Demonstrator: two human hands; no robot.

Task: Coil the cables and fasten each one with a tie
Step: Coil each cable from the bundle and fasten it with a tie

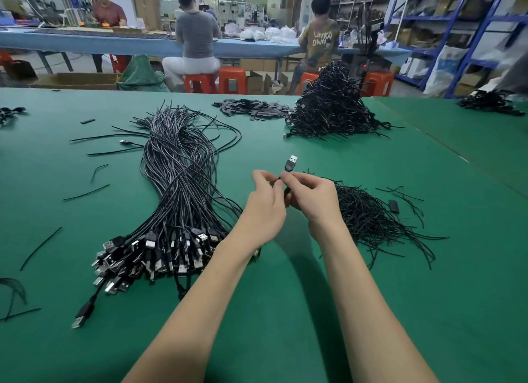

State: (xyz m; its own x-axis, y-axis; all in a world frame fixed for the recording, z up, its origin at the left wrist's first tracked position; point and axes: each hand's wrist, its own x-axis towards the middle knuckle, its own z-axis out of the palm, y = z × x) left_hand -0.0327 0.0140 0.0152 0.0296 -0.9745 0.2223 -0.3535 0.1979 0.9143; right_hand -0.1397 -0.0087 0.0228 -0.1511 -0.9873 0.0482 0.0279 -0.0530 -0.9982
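Note:
Both hands meet above the green table (285, 311), holding one black USB cable between them. Its silver plug (292, 162) sticks up above the fingers. My left hand (264, 204) pinches the cable from the left, and my right hand (310, 196) curls round it from the right; most of the cable is hidden behind the fingers. A long bundle of loose black USB cables (180, 182) lies to the left, plugs toward me. A heap of thin black ties (371, 219) lies just right of my right hand.
A tall pile of coiled black cables (334, 111) stands at the back right, with a flat heap of small black pieces (251, 109) beside it. Stray ties lie scattered at the left. People sit at a blue bench beyond the table's far edge.

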